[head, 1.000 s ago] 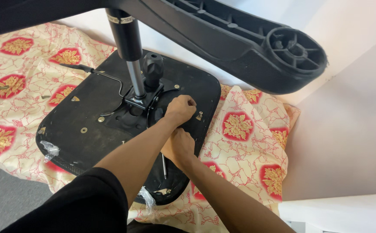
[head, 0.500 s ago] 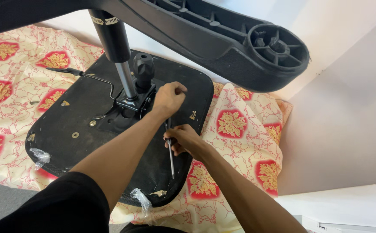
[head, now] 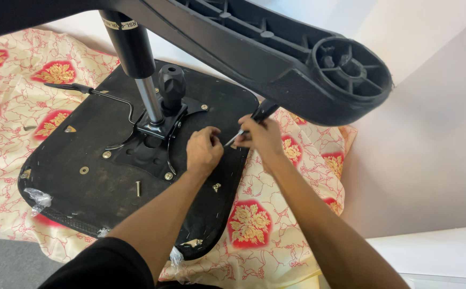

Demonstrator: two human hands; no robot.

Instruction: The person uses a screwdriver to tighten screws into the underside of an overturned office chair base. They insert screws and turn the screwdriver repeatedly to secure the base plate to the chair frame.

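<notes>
Nearest, a loose bolt [head: 137,188] lies on the upturned chair seat base [head: 83,198], long axis running near-to-far. Left hand [head: 203,151] fingers pinched together on something small at the seat underside, just beside the mounting plate [head: 152,147]; what it holds, can't tell. Right hand [head: 262,136] clamped round a screwdriver [head: 255,119]: black handle up toward far right, shaft slanting down-left toward the left hand. Behind, gas cylinder [head: 136,64] rises; chair leg [head: 297,59] overhead. Patterned cloth [head: 275,225] underneath.

A black chair seat underside [head: 83,160] carries a black metal plate [head: 152,144] and a silver-and-black cylinder [head: 136,69]. Beneath lies a cream cloth [head: 275,235] patterned with red medallions and golden flowers. Walls [head: 430,134] are white.
</notes>
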